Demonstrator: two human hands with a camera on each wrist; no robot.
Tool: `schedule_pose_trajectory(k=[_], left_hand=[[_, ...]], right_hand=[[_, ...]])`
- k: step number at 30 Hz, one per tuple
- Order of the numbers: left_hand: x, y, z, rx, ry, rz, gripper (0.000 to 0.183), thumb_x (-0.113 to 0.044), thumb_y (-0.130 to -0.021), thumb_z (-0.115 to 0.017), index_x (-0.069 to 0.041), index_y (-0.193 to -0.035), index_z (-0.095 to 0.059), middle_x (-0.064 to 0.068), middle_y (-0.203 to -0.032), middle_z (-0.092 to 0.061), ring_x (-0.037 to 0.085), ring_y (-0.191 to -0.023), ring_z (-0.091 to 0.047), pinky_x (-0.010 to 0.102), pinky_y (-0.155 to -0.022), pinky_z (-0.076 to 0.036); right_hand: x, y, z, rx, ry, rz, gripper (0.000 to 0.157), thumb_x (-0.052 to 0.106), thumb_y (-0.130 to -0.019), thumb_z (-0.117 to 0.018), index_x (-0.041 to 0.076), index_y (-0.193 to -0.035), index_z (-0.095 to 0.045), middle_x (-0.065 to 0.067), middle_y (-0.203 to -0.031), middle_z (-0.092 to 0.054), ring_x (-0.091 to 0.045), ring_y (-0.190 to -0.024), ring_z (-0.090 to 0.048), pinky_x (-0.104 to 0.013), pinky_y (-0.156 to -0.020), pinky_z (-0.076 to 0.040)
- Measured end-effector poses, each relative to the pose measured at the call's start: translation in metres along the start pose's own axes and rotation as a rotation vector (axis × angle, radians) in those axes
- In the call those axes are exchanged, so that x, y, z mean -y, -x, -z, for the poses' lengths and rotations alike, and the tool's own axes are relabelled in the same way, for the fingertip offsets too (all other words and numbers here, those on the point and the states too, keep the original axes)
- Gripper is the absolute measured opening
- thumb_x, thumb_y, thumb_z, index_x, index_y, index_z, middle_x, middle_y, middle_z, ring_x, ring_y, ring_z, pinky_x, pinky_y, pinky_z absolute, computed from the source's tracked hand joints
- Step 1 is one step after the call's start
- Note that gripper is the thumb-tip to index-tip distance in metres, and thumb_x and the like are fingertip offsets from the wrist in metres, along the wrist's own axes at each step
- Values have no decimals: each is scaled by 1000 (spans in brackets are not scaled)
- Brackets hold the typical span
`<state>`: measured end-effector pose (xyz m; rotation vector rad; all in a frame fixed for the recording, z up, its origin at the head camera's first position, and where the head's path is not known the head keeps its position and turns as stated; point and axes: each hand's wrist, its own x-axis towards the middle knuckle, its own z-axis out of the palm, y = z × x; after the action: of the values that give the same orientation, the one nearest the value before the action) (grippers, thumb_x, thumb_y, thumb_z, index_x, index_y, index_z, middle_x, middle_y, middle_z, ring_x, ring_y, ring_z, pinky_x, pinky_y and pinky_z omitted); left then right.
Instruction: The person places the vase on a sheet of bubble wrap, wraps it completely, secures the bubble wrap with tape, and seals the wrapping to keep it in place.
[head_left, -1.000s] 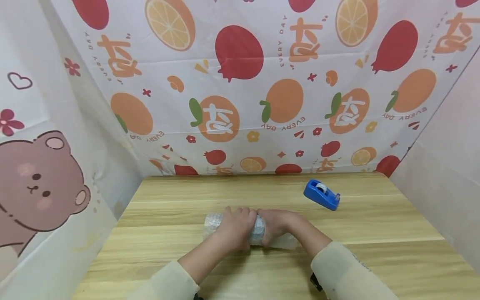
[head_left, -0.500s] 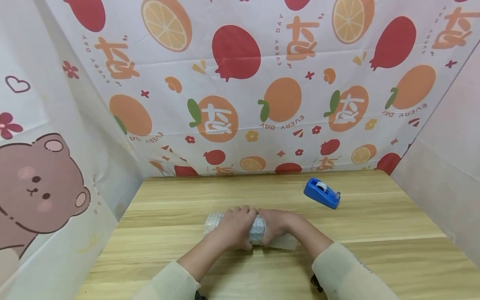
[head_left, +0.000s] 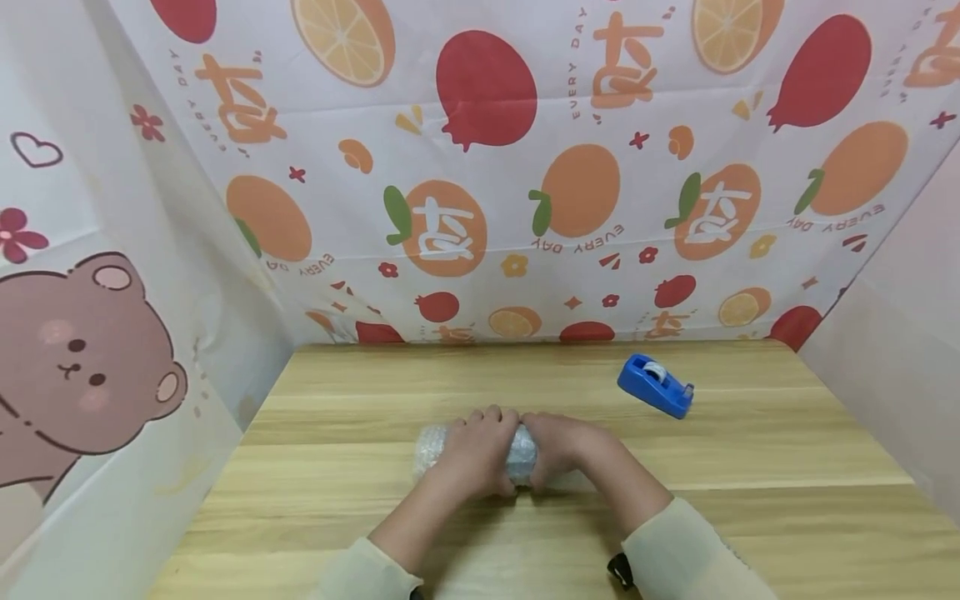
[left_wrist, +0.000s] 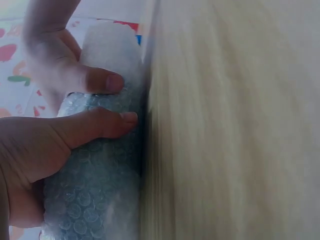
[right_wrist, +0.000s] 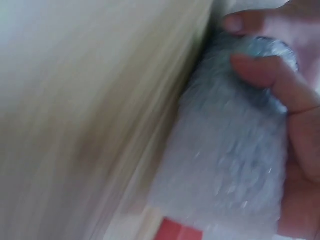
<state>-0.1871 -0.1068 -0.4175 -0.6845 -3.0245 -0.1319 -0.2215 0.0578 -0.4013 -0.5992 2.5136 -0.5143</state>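
A roll of bubble wrap [head_left: 429, 450] lies sideways on the wooden table, with a bluish-grey core showing through its layers. My left hand [head_left: 480, 454] grips it left of the middle, fingers over the far side and thumb on the near side. Close beside it, my right hand [head_left: 561, 443] holds the roll's right part in the same way. In the left wrist view both thumbs press the bubble wrap [left_wrist: 90, 200] near the table surface. The right wrist view shows the wrap's paler, looser end [right_wrist: 220, 175] extending past the right hand. What is inside is hidden.
A blue tape dispenser [head_left: 656, 386] with a roll of clear tape stands at the back right of the table [head_left: 360, 392]. A fruit-print cloth [head_left: 495, 200] hangs behind the table, and a bear-print cloth [head_left: 82, 358] hangs at the left.
Both hands keep their hold on the bubble wrap. The loose flap under the right hand shows less than before. The head view has shifted slightly.
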Motion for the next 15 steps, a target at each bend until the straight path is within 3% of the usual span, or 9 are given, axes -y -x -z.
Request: schedule_pose_trajectory(k=[4, 7, 15], left_hand=[[1, -4, -1, 2, 52, 23, 82, -46, -53, -93, -16, -118, -54, 5, -110, -60, 29, -99, -60, 48, -76, -50], [1, -7, -2, 18, 89, 41, 84, -46, -53, -93, -14, -120, -54, 6, -110, -60, 28, -98, -59, 48, -76, -50], [3, -15, 0, 22, 145, 47, 84, -40, -51, -94, -14, -119, -54, 4, -105, -59, 24, -92, -58, 44, -73, -49]], right_hand=[[6, 5, 1, -75, 115, -54, 99, 31, -61, -94, 15, -145, -45, -5, -125, -57, -28, -113, -51, -61, -102, -38], [6, 7, 2, -110, 132, -43, 106, 34, -60, -94, 16, -150, -40, -6, -135, -55, -30, -122, -49, -66, -107, -30], [-1, 7, 2, -183, -28, 61, 93, 26, -60, -95, 17, -142, -51, -4, -128, -61, -25, -111, -54, -54, -99, -42]])
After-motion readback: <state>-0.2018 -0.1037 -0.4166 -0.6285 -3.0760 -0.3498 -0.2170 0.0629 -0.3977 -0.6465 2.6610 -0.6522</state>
